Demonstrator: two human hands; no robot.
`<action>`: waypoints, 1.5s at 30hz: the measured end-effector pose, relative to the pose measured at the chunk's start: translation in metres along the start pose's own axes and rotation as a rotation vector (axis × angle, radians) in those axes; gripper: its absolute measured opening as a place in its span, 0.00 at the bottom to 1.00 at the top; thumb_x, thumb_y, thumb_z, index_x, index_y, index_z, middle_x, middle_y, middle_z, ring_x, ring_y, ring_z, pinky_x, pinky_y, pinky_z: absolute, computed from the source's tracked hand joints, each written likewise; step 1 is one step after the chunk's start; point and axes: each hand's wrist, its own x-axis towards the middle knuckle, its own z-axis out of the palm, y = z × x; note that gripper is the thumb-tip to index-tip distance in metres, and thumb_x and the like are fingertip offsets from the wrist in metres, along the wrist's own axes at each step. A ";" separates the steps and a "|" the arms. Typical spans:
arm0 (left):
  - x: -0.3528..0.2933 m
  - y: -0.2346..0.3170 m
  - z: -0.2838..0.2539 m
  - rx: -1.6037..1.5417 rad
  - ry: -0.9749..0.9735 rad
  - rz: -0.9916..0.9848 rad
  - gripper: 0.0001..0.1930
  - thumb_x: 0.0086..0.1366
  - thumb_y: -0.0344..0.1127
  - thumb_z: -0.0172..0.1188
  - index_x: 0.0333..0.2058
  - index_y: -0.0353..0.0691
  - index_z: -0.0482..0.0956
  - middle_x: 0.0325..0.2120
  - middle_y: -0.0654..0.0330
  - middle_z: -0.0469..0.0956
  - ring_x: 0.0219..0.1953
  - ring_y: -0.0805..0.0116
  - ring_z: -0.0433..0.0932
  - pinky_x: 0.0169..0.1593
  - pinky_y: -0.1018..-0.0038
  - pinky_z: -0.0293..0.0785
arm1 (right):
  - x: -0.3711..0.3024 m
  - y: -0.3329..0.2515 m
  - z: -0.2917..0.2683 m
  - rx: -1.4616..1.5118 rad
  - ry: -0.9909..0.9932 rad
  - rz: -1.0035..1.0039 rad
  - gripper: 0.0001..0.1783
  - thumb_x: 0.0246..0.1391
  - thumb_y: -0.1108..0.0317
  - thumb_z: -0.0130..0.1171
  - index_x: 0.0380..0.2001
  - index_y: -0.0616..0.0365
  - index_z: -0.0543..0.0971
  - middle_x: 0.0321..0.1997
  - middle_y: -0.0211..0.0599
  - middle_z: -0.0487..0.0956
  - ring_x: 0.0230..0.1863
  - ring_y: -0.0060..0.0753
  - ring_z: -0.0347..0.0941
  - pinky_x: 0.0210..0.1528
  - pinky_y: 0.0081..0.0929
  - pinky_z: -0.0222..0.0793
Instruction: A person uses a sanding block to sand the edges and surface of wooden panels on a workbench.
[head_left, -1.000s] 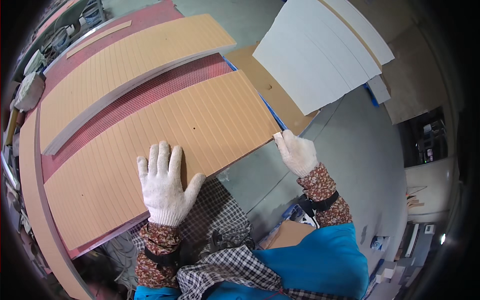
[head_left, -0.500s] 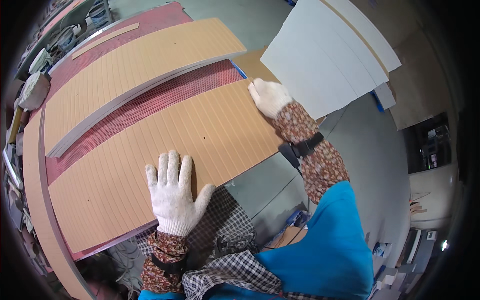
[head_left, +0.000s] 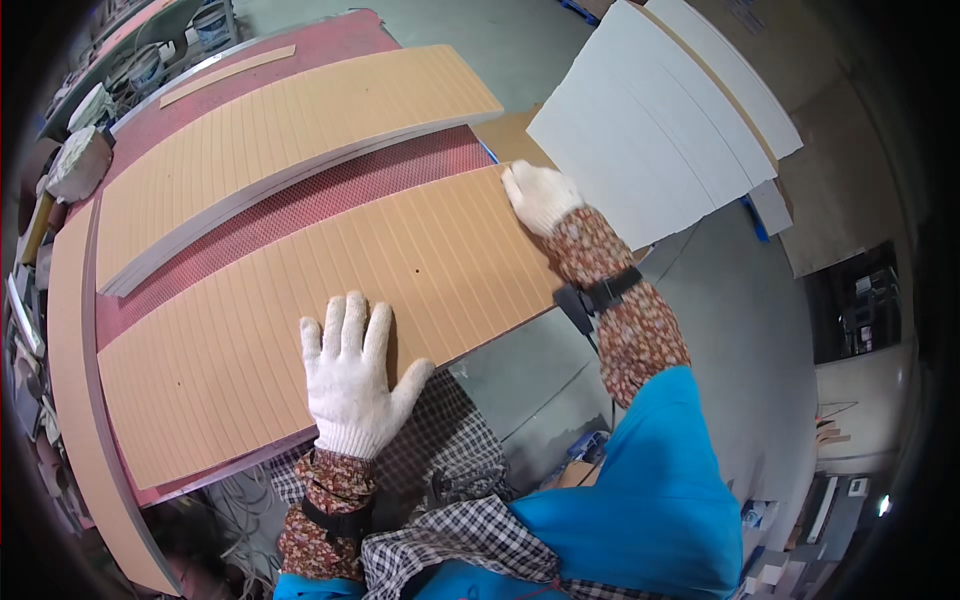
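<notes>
A tan grooved panel [head_left: 250,300] lies across the red work table in front of me, with small dark holes in its face. My left hand [head_left: 350,375], in a white knitted glove, rests flat on the panel's near edge, fingers stretched and thumb out to the right. At the panel's far right corner is my right hand [head_left: 540,195], gloved alike. Its fingers are curled closed against the edge there; whatever they hold, if anything, is hidden.
Beyond a strip of red mesh surface [head_left: 320,195] lies a stack of similar tan panels [head_left: 300,130]. A thin tan strip [head_left: 228,75] is farther back. White boards [head_left: 650,120] stand right of the table. A long board [head_left: 85,400] runs along its left end.
My right hand has stayed at the far right corner with its fingers closed, shifting only slightly. My left hand keeps its flat place on the panel. The whole view has moved a little.
</notes>
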 end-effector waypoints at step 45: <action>0.001 -0.001 -0.003 0.016 -0.009 0.004 0.41 0.57 0.54 0.72 0.64 0.36 0.72 0.67 0.42 0.68 0.73 0.41 0.61 0.76 0.40 0.48 | 0.028 -0.022 -0.003 -0.046 -0.063 -0.070 0.22 0.71 0.56 0.45 0.39 0.61 0.84 0.39 0.59 0.86 0.43 0.62 0.85 0.47 0.56 0.80</action>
